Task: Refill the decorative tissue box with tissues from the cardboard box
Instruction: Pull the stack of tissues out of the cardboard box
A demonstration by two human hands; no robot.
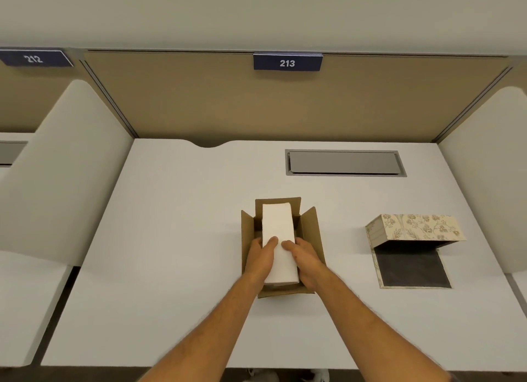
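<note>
Left hand [261, 257] and right hand [303, 257] clasping tissue stack [278, 230], over cardboard box [312, 227]

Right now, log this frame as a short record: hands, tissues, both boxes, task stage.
left hand: grips the tissue stack's left side
right hand: grips its right side
tissue stack: white, partly inside the cardboard box
cardboard box: flaps open, desk centre
decorative tissue box: floral, to the right, tipped up, its dark base panel flat on the desk
desk: white
stage: tissues not yet transferred
</note>
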